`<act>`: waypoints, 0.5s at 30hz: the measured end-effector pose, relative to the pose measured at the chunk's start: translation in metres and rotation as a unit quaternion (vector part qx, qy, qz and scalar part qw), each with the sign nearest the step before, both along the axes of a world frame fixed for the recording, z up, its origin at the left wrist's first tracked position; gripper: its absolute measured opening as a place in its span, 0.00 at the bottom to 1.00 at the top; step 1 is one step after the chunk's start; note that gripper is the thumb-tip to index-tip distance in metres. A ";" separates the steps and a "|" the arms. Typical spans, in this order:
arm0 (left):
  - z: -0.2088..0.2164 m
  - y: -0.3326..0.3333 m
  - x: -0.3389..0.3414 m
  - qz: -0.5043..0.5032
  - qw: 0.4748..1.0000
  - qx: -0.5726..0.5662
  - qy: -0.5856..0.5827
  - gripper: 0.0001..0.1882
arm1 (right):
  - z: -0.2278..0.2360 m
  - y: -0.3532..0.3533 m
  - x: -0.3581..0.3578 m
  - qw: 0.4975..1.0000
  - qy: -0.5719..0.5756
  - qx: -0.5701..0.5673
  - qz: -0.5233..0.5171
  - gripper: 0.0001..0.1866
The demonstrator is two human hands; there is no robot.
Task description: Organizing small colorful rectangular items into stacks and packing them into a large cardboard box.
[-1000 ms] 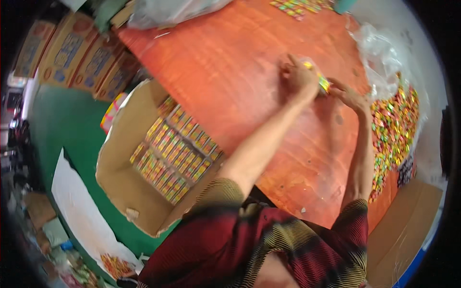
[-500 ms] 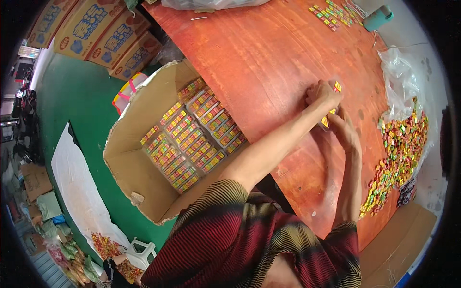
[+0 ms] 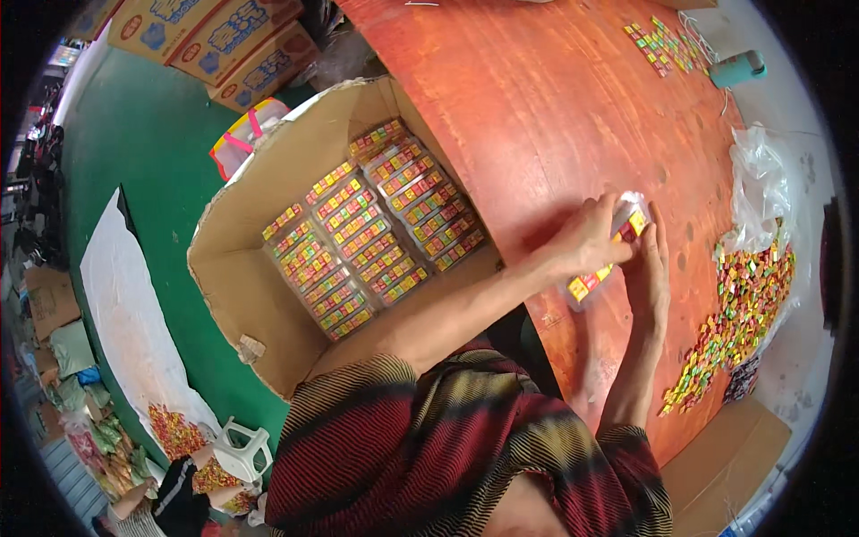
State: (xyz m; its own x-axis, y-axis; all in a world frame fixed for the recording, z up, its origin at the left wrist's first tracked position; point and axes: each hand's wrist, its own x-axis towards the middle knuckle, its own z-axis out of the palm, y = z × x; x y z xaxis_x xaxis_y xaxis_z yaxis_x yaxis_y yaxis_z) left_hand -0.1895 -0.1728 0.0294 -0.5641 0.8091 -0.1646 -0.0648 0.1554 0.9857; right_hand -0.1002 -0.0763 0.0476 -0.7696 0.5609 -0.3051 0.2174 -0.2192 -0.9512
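Both my hands are closed on a clear plastic pack (image 3: 580, 288) holding a row of small yellow and red pieces, held slanting over the orange-red table (image 3: 501, 98). My left hand (image 3: 586, 234) lies across its middle, its fingers near the far end. From the right side, my right hand (image 3: 648, 268) grips the same pack with thumb and fingers. My fingers cover the middle of the row. To the left of the table, an open cardboard box (image 3: 228, 277) holds several similar filled packs (image 3: 353, 215) in rows.
Loose small coloured pieces (image 3: 743, 304) are heaped along the table's right side beside a crumpled clear bag (image 3: 761, 179). A teal bottle (image 3: 738, 69) lies at the far right near more pieces (image 3: 667, 45). Another person (image 3: 174, 497) is low at left by a white stool (image 3: 242, 452).
My hands have come nearer with the pack, and more of its row shows between them. The whole view has shifted a little.
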 end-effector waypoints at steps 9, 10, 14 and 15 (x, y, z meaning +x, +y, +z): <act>0.004 -0.039 0.027 0.040 0.998 -0.018 -0.039 0.36 | -0.010 -0.036 -0.001 0.999 0.003 0.019 -0.036 0.23; 0.005 -0.043 0.028 0.041 0.998 -0.018 -0.044 0.36 | -0.008 -0.039 0.000 0.999 -0.002 0.019 -0.035 0.23; 0.006 -0.054 0.032 0.006 0.995 -0.049 -0.081 0.41 | -0.008 -0.048 0.005 0.998 -0.008 -0.033 -0.059 0.20; 0.005 -0.057 0.032 0.003 0.995 -0.055 -0.080 0.42 | -0.007 -0.051 0.004 0.996 0.009 -0.039 -0.077 0.19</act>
